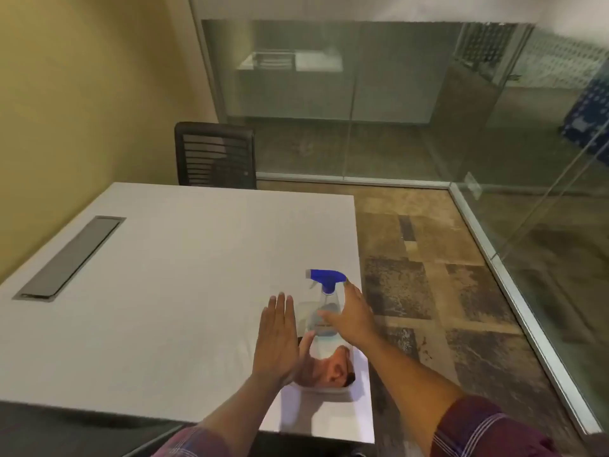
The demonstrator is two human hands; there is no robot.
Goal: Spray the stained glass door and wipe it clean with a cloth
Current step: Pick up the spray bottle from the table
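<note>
Head view: one camera, looking down over a white table (164, 291) in a glass-walled room.
Spray bottle: clear spray bottle (324, 311) with a blue trigger head, upright near the table's right edge, toward the near right corner, nozzle pointing left.
Right hand: right hand (351, 316) at the bottle's right side, fingers spread and curved around the body, thumb across its front; fingers unclenched, contact with the bottle looks light, firm grasp not confirmed.
Left hand: left hand (276, 338) flat and upright just left of the bottle, fingers straight and together, nothing in it, apart from the bottle.
Under the bottle: a shiny, mirror-like panel (326, 384) lying at the near right corner; a reflection shows in it.
Cloth: not identifiable here.
Glass door: glass panels (534, 199) with metal floor rails stand along the right and far sides, well apart from the table; stains not discernible.
Other: black chair (216, 155) at the table's far edge; grey cable hatch (71, 257) near the left edge.
Sleeves: dark red checked, pushed up both forearms.
</note>
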